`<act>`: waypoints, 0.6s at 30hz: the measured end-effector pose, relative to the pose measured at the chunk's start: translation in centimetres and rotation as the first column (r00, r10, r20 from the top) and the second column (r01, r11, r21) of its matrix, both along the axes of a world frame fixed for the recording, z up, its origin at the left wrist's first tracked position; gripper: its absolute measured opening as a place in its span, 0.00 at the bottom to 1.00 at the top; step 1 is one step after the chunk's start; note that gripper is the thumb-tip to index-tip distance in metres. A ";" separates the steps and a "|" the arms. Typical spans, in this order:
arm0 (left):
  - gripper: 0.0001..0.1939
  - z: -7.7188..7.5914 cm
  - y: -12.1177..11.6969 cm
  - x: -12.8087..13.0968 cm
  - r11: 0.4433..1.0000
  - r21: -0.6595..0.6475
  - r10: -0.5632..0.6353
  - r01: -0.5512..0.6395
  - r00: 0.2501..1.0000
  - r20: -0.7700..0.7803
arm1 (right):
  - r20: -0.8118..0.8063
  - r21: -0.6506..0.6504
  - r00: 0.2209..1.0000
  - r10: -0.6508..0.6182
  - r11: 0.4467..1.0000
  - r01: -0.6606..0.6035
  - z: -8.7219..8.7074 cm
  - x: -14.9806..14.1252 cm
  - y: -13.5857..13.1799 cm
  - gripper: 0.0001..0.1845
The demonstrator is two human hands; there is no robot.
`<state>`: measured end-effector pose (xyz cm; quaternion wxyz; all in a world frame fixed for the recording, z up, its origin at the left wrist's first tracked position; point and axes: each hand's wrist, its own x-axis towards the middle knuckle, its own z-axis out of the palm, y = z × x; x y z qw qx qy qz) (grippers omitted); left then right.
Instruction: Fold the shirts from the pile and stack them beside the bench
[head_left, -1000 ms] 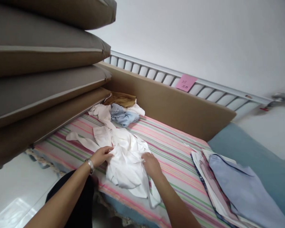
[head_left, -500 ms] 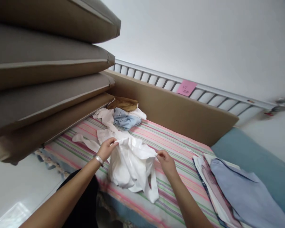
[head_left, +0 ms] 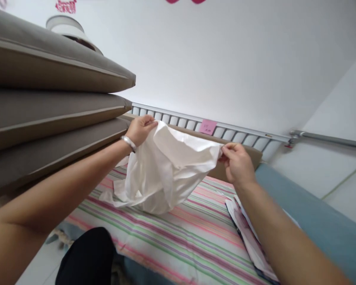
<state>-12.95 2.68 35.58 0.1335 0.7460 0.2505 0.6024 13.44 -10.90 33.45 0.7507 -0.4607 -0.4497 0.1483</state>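
A white garment [head_left: 166,170] hangs in the air above the striped sheet [head_left: 172,237], its lower folds still brushing the bed. My left hand [head_left: 141,128], with a silver bracelet on the wrist, is closed on the garment's upper left edge. My right hand [head_left: 237,162] pinches the upper right edge, so the top edge stretches between both hands. The other clothes that lay behind are hidden by the raised cloth.
Stacked grey-brown cushions [head_left: 47,118] fill the left side. A brown board [head_left: 213,170] and a white slatted rail with a pink note [head_left: 207,126] run along the wall. Folded clothes [head_left: 249,241] lie at the right on a blue mattress [head_left: 308,229].
Both hands have lifted the white garment from the bed up in front of me and drawn its top edge apart. The view has tilted upward.
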 end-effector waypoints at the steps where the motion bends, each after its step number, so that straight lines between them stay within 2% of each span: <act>1: 0.09 1.3 -0.1 0.1 0.999 0.033 0.024 -0.024 1.000 -0.012 | 0.052 0.020 0.997 -0.057 0.998 0.056 1.2 0.3 -0.1 0.10; 3: 0.08 3.5 -0.3 0.3 0.994 0.085 0.066 -0.063 0.997 -0.031 | 0.166 0.058 0.970 -0.177 0.984 0.169 3.4 0.8 -0.2 0.08; 5: 0.08 5.2 -0.4 0.4 0.986 0.131 0.109 -0.103 0.993 -0.038 | 0.302 0.101 0.903 -0.305 0.952 0.288 5.4 1.3 -0.4 0.06; 7: 0.08 6.6 -0.4 0.3 0.971 0.187 0.157 -0.147 0.987 -0.037 | 0.468 0.148 0.779 -0.418 0.906 0.397 7.5 1.4 -1.0 0.06; 10: 0.07 8.9 -0.6 0.1 0.935 0.273 0.246 -0.225 0.968 -0.044 | 0.683 0.245 0.512 -0.520 0.824 0.510 10.9 0.7 -2.8 0.05; 12: 0.07 10.7 -0.9 -0.1 0.903 0.327 0.308 -0.278 0.950 -0.043 | 0.762 0.334 0.341 -0.551 0.785 0.522 13.1 -0.2 -4.5 0.06; 14: 0.07 12.3 -1.4 -0.5 0.863 0.397 0.346 -0.312 0.938 -0.016 | 0.781 0.436 0.203 -0.590 0.749 0.499 14.9 -1.1 -6.4 0.12; 16: 0.07 13.5 -2.1 -1.0 0.815 0.483 0.349 -0.321 0.937 0.033 | 0.769 0.515 0.126 -0.627 0.723 0.461 15.7 -1.6 -8.1 0.21; 18: 0.08 13.8 -2.8 -1.5 0.774 0.537 0.362 -0.336 0.930 0.062 | 0.790 0.537 0.042 -0.611 0.725 0.431 15.3 -1.5 -9.1 0.27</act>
